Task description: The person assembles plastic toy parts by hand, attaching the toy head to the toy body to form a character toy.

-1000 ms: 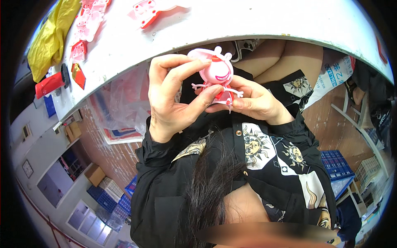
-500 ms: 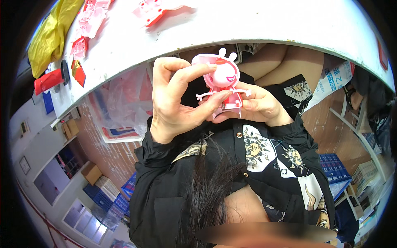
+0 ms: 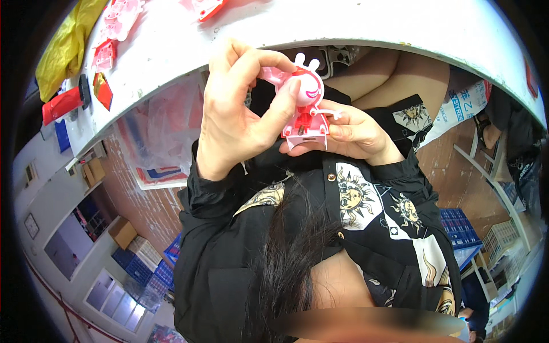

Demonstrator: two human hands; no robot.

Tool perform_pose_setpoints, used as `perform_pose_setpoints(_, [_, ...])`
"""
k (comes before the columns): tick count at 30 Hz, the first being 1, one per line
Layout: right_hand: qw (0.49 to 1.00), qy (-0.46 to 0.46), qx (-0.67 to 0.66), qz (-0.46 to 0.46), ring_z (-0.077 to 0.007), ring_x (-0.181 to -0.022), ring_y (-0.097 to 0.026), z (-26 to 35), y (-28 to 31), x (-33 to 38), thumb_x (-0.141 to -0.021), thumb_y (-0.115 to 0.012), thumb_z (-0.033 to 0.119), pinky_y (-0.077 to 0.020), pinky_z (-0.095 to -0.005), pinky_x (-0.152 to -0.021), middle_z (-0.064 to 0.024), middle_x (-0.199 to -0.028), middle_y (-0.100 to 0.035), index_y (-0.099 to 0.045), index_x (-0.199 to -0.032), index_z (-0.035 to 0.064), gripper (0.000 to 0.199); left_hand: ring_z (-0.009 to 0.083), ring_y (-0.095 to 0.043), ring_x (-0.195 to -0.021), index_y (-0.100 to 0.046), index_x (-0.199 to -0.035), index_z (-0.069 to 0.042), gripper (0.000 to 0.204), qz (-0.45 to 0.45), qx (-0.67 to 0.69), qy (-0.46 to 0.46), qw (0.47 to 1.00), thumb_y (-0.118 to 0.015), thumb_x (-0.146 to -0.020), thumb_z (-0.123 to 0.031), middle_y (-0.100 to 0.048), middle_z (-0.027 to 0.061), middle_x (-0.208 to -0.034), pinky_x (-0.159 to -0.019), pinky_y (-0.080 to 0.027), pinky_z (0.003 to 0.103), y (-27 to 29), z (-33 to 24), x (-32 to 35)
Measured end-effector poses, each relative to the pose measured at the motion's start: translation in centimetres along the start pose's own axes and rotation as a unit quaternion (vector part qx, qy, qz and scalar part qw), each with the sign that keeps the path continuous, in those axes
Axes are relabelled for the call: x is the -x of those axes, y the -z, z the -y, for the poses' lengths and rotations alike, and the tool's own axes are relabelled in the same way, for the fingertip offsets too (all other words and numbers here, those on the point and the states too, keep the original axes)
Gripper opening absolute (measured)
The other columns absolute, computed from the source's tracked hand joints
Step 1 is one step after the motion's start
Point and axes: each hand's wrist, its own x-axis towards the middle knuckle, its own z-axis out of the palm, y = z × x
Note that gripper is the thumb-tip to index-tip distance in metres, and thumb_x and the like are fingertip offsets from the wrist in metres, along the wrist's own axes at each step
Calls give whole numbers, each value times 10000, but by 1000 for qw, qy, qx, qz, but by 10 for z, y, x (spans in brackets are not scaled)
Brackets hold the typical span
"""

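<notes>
Both hands hold a small pink plastic toy figure (image 3: 309,91) upright, just off the table's near edge. It has a rounded head with two stubby ears, thin white-pink arms and a red-and-pink body with a small spring-like part showing low inside. My left hand (image 3: 237,106) grips the head, its thumb pressed on the pale round face piece and its index finger on the top. My right hand (image 3: 360,134) closes on the body from the right and behind, its thumb beside one arm. The fingers behind the figure are hidden.
On the white table (image 3: 343,26) lie pink and red plastic parts (image 3: 121,20), another red-edged part (image 3: 207,8) and a red-and-gold piece (image 3: 103,91). A red-handled object (image 3: 63,106) and yellow bag (image 3: 68,48) sit at the left edge. Clear plastic bags (image 3: 171,123) rest below.
The figure has moved slightly up and left and turned a little. My left thumb has shifted from its lower body up to the face piece. My right hand keeps its hold.
</notes>
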Motion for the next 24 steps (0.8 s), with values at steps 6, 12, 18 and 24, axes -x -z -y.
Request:
perform_pose_setpoints(6, [1000, 6, -7, -23, -412, -1249, -429, -1, -4, -1, -932, -533, 193, -341, -505, -1053, -247, -1366, -402, -240, -1412, -30, 605, 175, -489, -775, -658, -894, -35, 212, -11, 30, -14, 999, -716, -696, -85, -546, 49, -793, -664, -421, 277, 6, -4, 2])
perform_pose_setpoints(12, [1000, -8, 6, -20, -416, -1218, -461, 0, -6, 2, -930, -541, 202, -344, -501, -1048, -224, -1366, -408, -240, -1412, -31, 614, 199, -502, -834, -670, -943, -72, 367, -42, -19, -23, 999, -809, -606, -113, -513, 66, -924, -727, -427, 294, 5, -6, 17])
perform_pose_setpoints(18, [1000, -15, 3, -15, -412, -1216, -465, -1, -7, 2, -923, -558, 224, -347, -502, -1045, -211, -1340, -433, -234, -1417, -29, 643, 185, -475, -852, -683, -944, -112, 372, -49, -105, -35, 993, -828, -607, -176, -536, 47, -897, -727, -384, 298, 1, -6, 18])
perform_pose_setpoints(24, [1000, -3, 5, -23, -417, -1227, -452, 3, -4, 1, -915, -572, 243, -353, -501, -1042, -235, -1357, -418, -236, -1421, -15, 660, 186, -492, -844, -691, -1035, -102, 394, -24, -76, -38, 996, -806, -664, -170, -543, 72, -949, -715, -412, 294, 3, -1, 15])
